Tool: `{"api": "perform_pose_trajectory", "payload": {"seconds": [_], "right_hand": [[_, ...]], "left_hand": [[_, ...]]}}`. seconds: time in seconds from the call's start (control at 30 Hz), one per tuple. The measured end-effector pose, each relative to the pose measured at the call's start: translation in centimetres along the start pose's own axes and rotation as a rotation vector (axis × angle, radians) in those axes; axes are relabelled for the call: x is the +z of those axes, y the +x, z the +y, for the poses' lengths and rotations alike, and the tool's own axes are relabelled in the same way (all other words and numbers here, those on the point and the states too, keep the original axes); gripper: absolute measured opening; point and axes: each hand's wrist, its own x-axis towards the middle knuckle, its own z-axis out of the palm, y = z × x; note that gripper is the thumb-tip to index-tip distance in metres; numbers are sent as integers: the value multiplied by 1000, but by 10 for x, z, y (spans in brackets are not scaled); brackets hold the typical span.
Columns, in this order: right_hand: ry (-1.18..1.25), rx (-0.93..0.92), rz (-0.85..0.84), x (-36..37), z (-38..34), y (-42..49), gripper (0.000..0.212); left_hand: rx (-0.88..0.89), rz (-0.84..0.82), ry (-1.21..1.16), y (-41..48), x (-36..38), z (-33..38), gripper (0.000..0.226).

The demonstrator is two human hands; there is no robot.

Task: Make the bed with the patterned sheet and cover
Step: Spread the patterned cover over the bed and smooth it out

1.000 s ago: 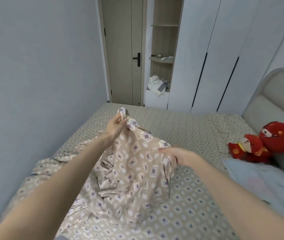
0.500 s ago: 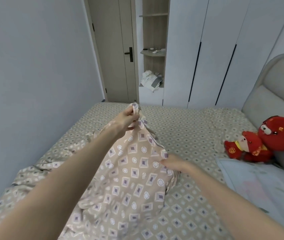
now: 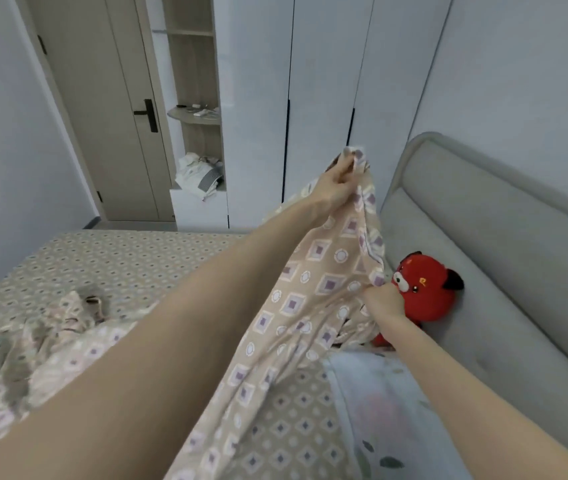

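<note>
Two hands: I see them apart, each gripping the beige fabric cover with purple squares and white rings (image 3: 296, 299).
Left hand (image 3: 339, 183): pinches its corner high.
Right hand (image 3: 381, 301): clutches the edge lower, just beside the red plush toy (image 3: 427, 292).
Cover: hangs between them, trailing onto the diamond-patterned beige sheet (image 3: 137, 258).

Soft, even, slightly cool light fills the room and the shadows are weak. Faint shading lies in the folds of the patterned cover (image 3: 310, 289) between the left hand (image 3: 339, 183) and the right hand (image 3: 382, 299). A pale sheen sits on the wardrobe doors (image 3: 258, 98) behind the left hand. The wide lens tilts the door (image 3: 102, 116) far left of both hands. The cover's bunched part left of the left forearm is smeared. The pillow (image 3: 379, 410) below the right hand looks soft, and the red plush toy (image 3: 427, 296) beside that hand is crisper.
</note>
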Motion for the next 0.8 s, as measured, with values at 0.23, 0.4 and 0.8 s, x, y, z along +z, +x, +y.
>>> {"api": "perform_pose_trajectory", "payload": {"seconds": [0.23, 0.4, 0.8], "right_hand": [[315, 261, -86, 8, 64, 36, 30], [227, 342, -270, 48, 107, 24, 12], [-139, 265, -799, 246, 85, -114, 26]], "left_hand": [[-258, -191, 240, -37, 9, -92, 52], [-550, 8, 264, -131, -71, -195, 46], [-995, 489, 87, -416, -236, -277, 38]]}}
